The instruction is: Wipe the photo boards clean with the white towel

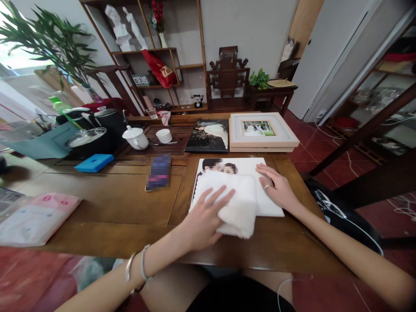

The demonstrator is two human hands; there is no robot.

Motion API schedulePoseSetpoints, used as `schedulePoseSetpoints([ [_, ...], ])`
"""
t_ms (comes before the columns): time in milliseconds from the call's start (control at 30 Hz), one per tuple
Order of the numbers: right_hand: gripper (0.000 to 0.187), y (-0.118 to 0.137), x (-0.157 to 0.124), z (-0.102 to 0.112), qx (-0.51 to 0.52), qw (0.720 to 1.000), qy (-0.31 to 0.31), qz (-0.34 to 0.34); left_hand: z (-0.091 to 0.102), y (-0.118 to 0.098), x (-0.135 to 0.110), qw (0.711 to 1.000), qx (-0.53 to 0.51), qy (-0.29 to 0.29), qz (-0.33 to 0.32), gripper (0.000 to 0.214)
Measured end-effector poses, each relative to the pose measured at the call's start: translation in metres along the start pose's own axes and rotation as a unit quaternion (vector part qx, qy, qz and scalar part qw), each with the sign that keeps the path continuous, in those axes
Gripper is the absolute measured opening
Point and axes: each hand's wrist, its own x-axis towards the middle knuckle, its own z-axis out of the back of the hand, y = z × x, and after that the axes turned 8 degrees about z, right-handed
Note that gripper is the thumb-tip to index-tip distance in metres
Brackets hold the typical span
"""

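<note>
At the near right of the dark wooden surface [113, 199] lies a flat white rectangular photo panel [251, 167], printed with a portrait at its far left corner. A thick, fluffy white cloth [238, 199] is spread over its middle and near edge. The left hand [203, 221] lies on the cloth's left side with fingers spread and flat, pressing down rather than closed around it; whether the thumb is tucked under the edge cannot be told. The right hand [276, 188], with a ring on one finger, rests palm down on the bare right part of the panel, fingers loosely together, gripping nothing.

The cloth looks soft, light and limp, so it would bunch and drag under the palm; it is best held by pinching a fold or pressing flat. The panel seems thin, stiff and smooth-faced, likely to slide on the wood and to mark easily, so its edges are the safest hold. Beyond it, a pale framed photograph [263, 130] sits beside a dark photo print [209, 135].
</note>
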Motion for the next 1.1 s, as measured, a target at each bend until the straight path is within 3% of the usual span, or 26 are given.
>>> schedulePoseSetpoints([
  [167,0.032,-0.001,0.0,0.0,-0.006,1.0,-0.004,-0.002,0.0,0.055,0.042,0.997,0.019,-0.001,0.069,0.03],
  [267,0.032,-0.002,0.001,0.0,-0.002,1.0,-0.006,-0.001,-0.004,0.085,0.063,0.995,0.025,-0.02,0.093,0.038],
  [400,0.032,-0.002,0.002,0.001,0.005,1.0,-0.006,-0.004,-0.012,0.1,0.072,0.992,0.027,-0.046,0.112,0.044],
  [567,0.032,-0.001,0.002,0.001,0.001,1.0,0.0,-0.008,-0.012,0.08,0.049,0.993,0.022,-0.045,0.111,0.033],
  [767,0.033,0.0,0.001,0.001,0.002,1.0,0.001,-0.007,-0.003,0.032,0.011,0.994,0.023,-0.01,0.105,0.019],
  [933,0.033,-0.001,0.001,0.001,0.005,1.0,0.003,-0.008,0.004,-0.012,-0.004,1.0,0.014,0.011,0.001,0.034],
  [1000,0.033,-0.001,0.001,0.001,0.004,1.0,0.004,-0.003,0.005,-0.016,-0.001,1.0,0.014,0.007,-0.024,0.041],
  [1100,0.033,-0.001,0.002,0.002,0.0,1.0,0.006,-0.002,0.003,0.0,0.015,1.0,0.021,0.012,0.0,0.035],
])
